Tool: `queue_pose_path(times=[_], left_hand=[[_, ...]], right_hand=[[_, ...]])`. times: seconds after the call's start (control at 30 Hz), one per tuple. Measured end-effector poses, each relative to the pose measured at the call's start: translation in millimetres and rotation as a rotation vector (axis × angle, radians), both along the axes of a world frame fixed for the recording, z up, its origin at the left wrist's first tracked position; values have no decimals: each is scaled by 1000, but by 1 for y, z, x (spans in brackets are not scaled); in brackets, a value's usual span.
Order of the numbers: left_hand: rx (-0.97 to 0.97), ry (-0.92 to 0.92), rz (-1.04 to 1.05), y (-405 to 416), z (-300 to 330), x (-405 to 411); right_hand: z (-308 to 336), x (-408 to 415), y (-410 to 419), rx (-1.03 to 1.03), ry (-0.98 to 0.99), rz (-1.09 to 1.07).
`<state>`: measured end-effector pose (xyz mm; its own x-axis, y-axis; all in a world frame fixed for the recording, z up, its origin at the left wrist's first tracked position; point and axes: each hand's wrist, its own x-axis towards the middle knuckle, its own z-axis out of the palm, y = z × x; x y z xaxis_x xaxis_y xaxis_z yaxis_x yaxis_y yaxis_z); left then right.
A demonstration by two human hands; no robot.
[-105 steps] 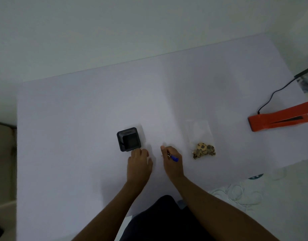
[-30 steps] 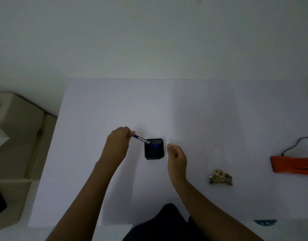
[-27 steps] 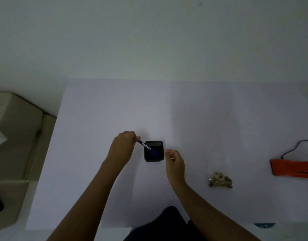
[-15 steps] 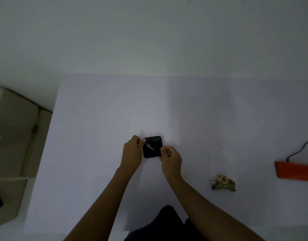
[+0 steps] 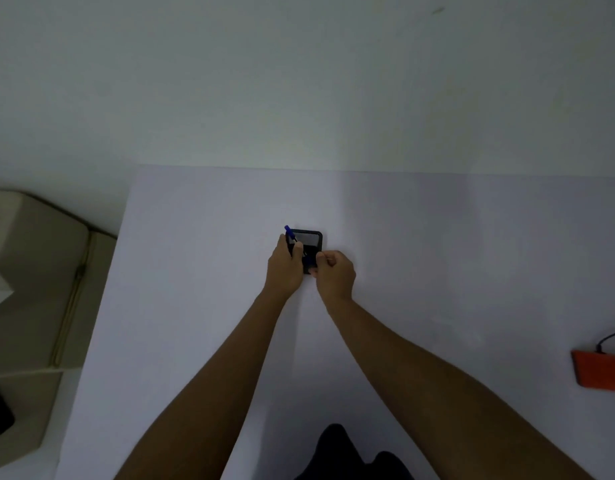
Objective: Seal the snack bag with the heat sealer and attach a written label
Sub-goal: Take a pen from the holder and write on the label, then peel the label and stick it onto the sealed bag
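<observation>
Head view shows both hands meeting at a black square holder point(image 5: 311, 240) on the white counter point(image 5: 437, 254). The left hand point(image 5: 284, 268) has its fingers curled round a blue pen point(image 5: 289, 233), while the right hand point(image 5: 334, 273) pinches something small at the holder's near edge. An orange heat sealer point(image 5: 600, 370) lies well apart at the right edge.

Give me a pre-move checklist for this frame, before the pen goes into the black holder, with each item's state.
1. Left hand grips the blue pen: ok.
2. Pen over the black holder: ok, at its left edge.
3. Right hand steadies the holder: cannot tell, fingers curled at its near edge.
4. Snack bag in view: not ok.
5. Orange heat sealer on the table: ok, at the right edge.
6. Label visible: cannot tell.
</observation>
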<state>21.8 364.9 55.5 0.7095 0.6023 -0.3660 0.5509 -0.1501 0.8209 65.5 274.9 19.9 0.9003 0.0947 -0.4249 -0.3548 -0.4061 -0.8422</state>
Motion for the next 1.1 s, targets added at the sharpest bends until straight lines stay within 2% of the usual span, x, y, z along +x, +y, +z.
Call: queue_pose_path(times=[0.17,0.37,0.43,0.5,0.57,0.7,0.83,0.97,1.1], left_hand=[[19,34,-20,11,-1,13],[7,77,60,-1,7,1],[122,75,138,-18,8,-14],[276,-22,153,-47,3,-32],[290,-71,61,-85,-5,-51],[147,4,-209,-159,-23,-82],[66,77,-394,-211,-43,-100],[82,160,-471,-238,-62,-107],[139,206,-478,-243,-75,-107]], right_hand=[[-2,22,9,0,30,24],[14,15,-19,175,137,96],[19,8,-43,180,137,119],[21,-3,-74,160,126,119],[18,-15,-110,113,100,113],[2,-49,-178,15,104,47],[-22,-81,-227,-94,89,-14],[-38,-106,-260,-148,75,-23],[-45,-121,-277,-103,56,-12]])
